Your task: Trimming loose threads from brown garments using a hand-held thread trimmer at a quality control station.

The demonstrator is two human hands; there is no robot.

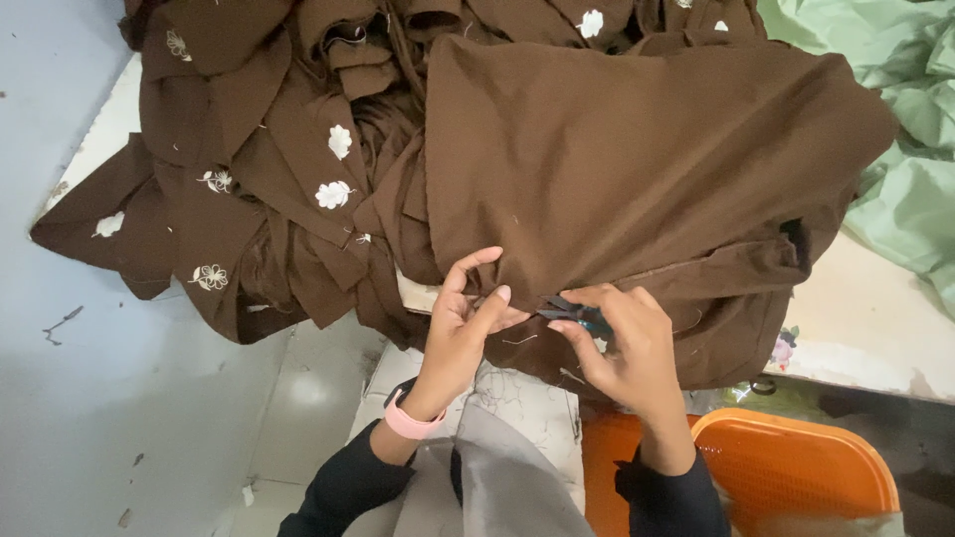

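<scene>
The brown garment [637, 169] is lying folded on the worktop [875, 338], on top of a heap of more brown pieces with white embroidered flowers [334, 194], and its lower hem is hanging over the near edge toward the person. At that hem the small thread snips [577, 314], dark with a bluish handle, are working just beside a loose thread.

The right hand [627, 348] is holding the snips; its grip is curled and pressed together around the handle, and the blades are pointing left. How far the blades are apart I cannot tell, because the fingers are covering most of them. The left hand [468, 318] is pinching the hem of the garment between thumb and forefinger, while the other fingers are spreading upward, away from the cloth. A pink watch [410, 420] is sitting on that wrist.

What could go wrong, in my judgement: the blade tips are lying very close to the cloth and to the left fingertips, so if the fabric is slipping or bunching, the snips could be nicking the hem or the finger instead of the thread.

Further out, pale green fabric [905, 109] is lying at the right of the worktop, an orange basket [796, 462] is standing below the edge, and the grey floor [99, 398] is showing at the left.
</scene>
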